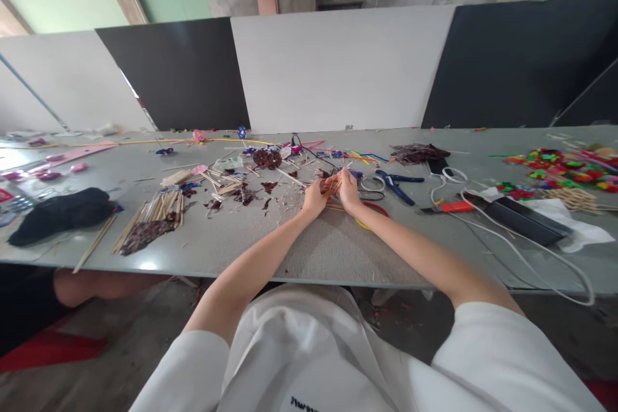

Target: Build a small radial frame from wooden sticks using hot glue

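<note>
My left hand [315, 199] and my right hand [348, 192] meet over the middle of the table, their fingers closed around several thin wooden sticks [334, 185]. Parts of the sticks are hidden by the fingers. Beside my right hand lie blue-handled pliers [396, 185] and a white ring [373, 184]. A red and yellow loop [375, 208] rests partly behind my right wrist. Left of my left hand are dark red scraps [269, 187] and a dark red clump [267, 159].
A bundle of sticks [161, 206] lies left, partly under a dark mottled piece [147, 235]. A black cloth [65, 215] is farther left. At right are an orange-handled cutter [454, 206], a black box [526, 222], a white cable [545, 257] and colourful fuzzy pieces [550, 164]. Another person's leg [101, 286] shows at lower left.
</note>
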{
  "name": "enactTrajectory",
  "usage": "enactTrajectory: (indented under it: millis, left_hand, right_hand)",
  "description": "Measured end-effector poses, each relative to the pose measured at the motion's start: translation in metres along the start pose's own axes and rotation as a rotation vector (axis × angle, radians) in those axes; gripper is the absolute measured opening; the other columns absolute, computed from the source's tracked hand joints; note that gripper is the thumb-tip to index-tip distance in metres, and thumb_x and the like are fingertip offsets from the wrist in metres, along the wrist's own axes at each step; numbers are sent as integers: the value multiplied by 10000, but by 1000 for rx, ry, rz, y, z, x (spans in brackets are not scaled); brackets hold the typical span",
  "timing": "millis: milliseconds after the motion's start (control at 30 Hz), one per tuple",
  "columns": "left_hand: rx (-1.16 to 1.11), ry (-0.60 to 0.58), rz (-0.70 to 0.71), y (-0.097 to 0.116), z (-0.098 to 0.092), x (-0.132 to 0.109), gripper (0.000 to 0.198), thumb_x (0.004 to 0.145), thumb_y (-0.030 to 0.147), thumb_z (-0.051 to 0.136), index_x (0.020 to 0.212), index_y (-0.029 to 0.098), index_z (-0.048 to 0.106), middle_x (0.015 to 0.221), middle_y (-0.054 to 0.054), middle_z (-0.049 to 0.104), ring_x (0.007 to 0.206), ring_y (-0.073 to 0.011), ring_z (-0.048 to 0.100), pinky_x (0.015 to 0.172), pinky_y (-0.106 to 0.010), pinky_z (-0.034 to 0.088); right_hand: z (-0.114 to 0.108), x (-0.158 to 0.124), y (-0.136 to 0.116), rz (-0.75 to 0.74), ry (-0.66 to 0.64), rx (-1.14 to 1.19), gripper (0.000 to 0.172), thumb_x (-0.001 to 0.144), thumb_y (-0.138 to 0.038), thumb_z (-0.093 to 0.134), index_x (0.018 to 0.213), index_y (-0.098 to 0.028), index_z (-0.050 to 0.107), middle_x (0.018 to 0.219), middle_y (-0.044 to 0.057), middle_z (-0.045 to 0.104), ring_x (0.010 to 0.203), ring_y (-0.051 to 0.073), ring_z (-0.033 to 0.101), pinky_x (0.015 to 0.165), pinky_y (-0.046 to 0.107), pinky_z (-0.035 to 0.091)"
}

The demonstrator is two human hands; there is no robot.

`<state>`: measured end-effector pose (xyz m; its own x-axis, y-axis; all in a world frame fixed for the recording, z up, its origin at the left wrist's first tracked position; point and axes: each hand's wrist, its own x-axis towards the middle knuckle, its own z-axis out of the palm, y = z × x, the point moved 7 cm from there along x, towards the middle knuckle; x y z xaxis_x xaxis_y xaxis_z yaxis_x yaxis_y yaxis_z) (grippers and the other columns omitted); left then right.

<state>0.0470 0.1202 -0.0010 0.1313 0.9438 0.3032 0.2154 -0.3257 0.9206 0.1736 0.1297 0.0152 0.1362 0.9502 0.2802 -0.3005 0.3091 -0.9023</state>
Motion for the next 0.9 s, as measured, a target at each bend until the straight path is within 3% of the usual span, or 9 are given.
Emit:
enactTrajectory:
  millis: [167, 367, 600, 733, 900]
  left_hand:
    - [-12, -14, 24, -2, 3, 2, 327, 881, 131, 738, 1194, 182, 659, 1020, -107, 826, 788, -231, 801, 730, -317, 645]
    - [40, 9, 50, 0, 0, 1, 357, 814, 127, 806, 1149, 168, 689, 973, -112, 824, 876, -270, 804, 839, -359, 634]
    - [-55, 30, 61, 0, -1, 1, 352, 857, 124, 766, 1196, 161, 678, 1030, -125, 824, 904, -259, 806, 839, -355, 638]
    - [-115, 50, 49, -3, -1, 2, 288, 902, 145, 724, 1183, 161, 663, 1035, -132, 823, 868, -250, 806, 812, -360, 642]
    - [-204, 32, 97, -3, 3, 5, 130, 899, 171, 718, 1027, 157, 700, 989, -124, 826, 873, -241, 803, 847, -361, 631]
  right_hand:
    - [-4, 0, -1, -37, 20, -88, 598, 844, -896, 526, 863, -301, 470, 756, 29, 726, 804, 278, 763, 685, 432, 636]
    - [-3, 3, 3, -42, 6, -208, 634, 888, -906, 413, 870, -287, 550, 860, 87, 763, 899, 304, 778, 760, 473, 648]
    - [2, 3, 0, -97, -42, -337, 797, 951, -882, 257, 1083, -243, 713, 1071, 131, 795, 960, 303, 778, 821, 475, 646]
    - [4, -3, -6, -144, -68, -421, 794, 970, -855, 296, 1083, -228, 770, 1051, 123, 806, 955, 296, 776, 854, 453, 635]
    - [5, -11, -17, -215, -65, -526, 741, 973, -826, 395, 1125, -223, 797, 1115, 118, 808, 1043, 306, 747, 968, 456, 584]
